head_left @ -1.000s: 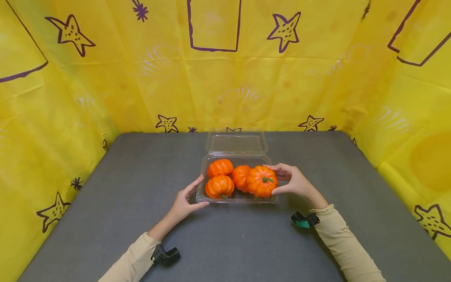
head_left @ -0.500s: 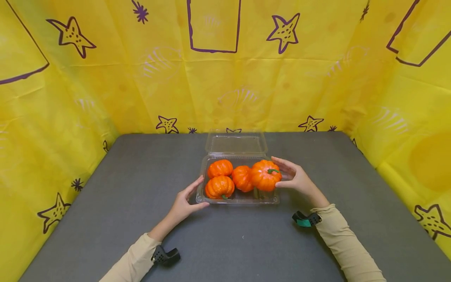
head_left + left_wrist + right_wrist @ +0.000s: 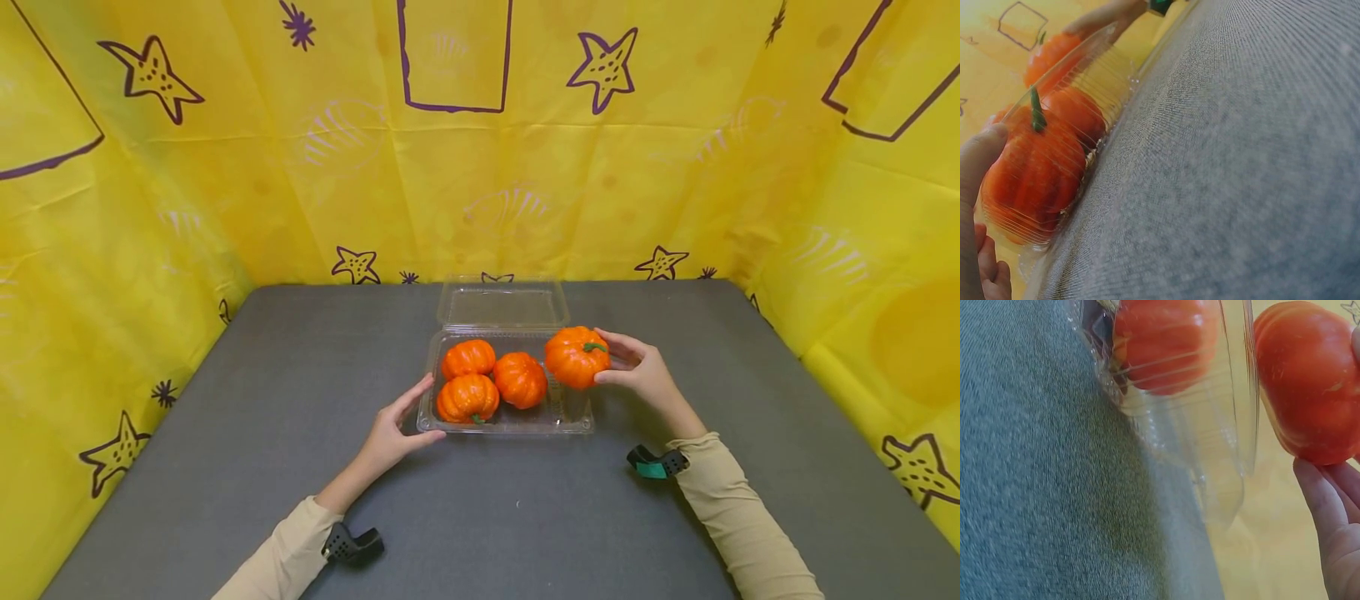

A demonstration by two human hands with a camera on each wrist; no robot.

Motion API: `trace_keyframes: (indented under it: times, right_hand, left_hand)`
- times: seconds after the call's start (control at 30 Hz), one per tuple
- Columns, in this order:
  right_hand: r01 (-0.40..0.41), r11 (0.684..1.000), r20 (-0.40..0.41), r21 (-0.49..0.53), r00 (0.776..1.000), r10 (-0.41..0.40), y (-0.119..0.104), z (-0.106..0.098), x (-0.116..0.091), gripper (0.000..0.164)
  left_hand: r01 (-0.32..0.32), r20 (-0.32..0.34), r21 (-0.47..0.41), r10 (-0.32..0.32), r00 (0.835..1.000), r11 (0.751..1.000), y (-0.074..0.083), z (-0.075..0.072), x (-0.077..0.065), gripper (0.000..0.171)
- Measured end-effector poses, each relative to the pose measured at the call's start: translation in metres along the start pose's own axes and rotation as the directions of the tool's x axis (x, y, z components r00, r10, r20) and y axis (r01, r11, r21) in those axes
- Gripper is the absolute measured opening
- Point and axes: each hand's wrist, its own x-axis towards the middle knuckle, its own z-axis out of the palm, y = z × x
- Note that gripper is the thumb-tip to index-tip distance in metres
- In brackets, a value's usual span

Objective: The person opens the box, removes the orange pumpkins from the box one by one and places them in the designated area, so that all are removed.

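Note:
In the head view, a clear plastic clamshell container [image 3: 566, 412] stands with its lid [image 3: 502, 305] folded back. Three small orange pumpkins lie inside: one at back left [image 3: 468, 358], one with a green stem at front left [image 3: 468, 398] and another in the middle [image 3: 521, 381]. My right hand [image 3: 647, 375] grips a fourth, green-stemmed pumpkin [image 3: 576, 357] above the container's right part; the right wrist view shows this pumpkin [image 3: 1310, 381] raised above the rim. My left hand [image 3: 386, 435] holds the container's front left corner, its thumb [image 3: 985, 147] at the rim.
The container sits on a dark grey table [image 3: 517, 533]. Yellow cloth [image 3: 480, 192] printed with purple starfish encloses the back and both sides. Wrist-worn black devices [image 3: 352, 544] show on both arms.
My right hand has lifted the pumpkin up and moved it right and back, away from the middle one, uncovering the container's right part. The left hand stays at the corner.

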Motion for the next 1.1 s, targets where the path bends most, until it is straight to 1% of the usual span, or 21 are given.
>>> trace_keyframes:
  times: [0.07, 0.13, 0.23, 0.33, 0.5, 0.6, 0.7, 0.83, 0.97, 1.1]
  right_hand:
    - [-0.006, 1.000, -0.012, -0.007, 1.000, 0.006, 0.001, -0.002, 0.000, 0.057]
    - [-0.010, 1.000, -0.032, -0.016, 0.999, 0.009, 0.000, -0.003, 0.000, 0.058]
    - [-0.013, 0.999, -0.082, -0.043, 0.997, 0.009, -0.001, -0.005, 0.001, 0.058]
    - [-0.036, 0.997, -0.136, -0.070, 0.990, 0.026, -0.002, -0.008, 0.001, 0.057]
    - [-0.091, 0.992, -0.173, -0.082, 0.982, 0.076, 0.000, -0.012, 0.001, 0.058]
    - [-0.099, 0.992, -0.192, -0.076, 0.978, 0.083, 0.002, -0.016, 0.000, 0.058]
    - [-0.100, 0.993, -0.220, -0.071, 0.972, 0.082, 0.004, -0.020, 0.000, 0.057]
    - [-0.110, 0.990, -0.251, -0.092, 0.964, 0.084, 0.005, -0.023, -0.001, 0.057]
    - [-0.132, 0.982, -0.283, -0.132, 0.955, 0.091, 0.006, -0.025, -0.001, 0.057]
    - [-0.160, 0.976, -0.304, -0.150, 0.947, 0.109, 0.011, -0.028, -0.001, 0.058]
  left_hand:
    - [0.008, -0.001, 0.000, -0.008, 1.000, 1.000, 0.000, 0.000, 0.000, 0.071]
    - [0.034, 0.000, 0.002, -0.034, 0.999, 0.999, 0.002, 0.000, 0.000, 0.071]
    - [0.066, 0.003, 0.008, -0.066, 0.998, 0.998, 0.004, 0.001, 0.002, 0.072]
    - [0.075, 0.003, 0.015, -0.075, 0.997, 0.997, 0.006, 0.001, 0.004, 0.072]
    - [0.081, 0.003, 0.010, -0.081, 0.997, 0.997, 0.021, 0.001, 0.006, 0.071]
    - [0.085, 0.003, 0.024, -0.085, 0.996, 0.996, 0.030, 0.002, 0.008, 0.069]
    - [0.090, -0.001, 0.037, -0.090, 0.996, 0.995, 0.034, 0.002, 0.010, 0.069]
    - [0.093, -0.004, 0.038, -0.093, 0.996, 0.995, 0.034, 0.003, 0.010, 0.069]
    - [0.094, 0.000, 0.036, -0.094, 0.996, 0.995, 0.032, 0.002, 0.009, 0.069]
    - [0.088, -0.004, 0.047, -0.088, 0.996, 0.995, 0.032, 0.002, 0.008, 0.068]
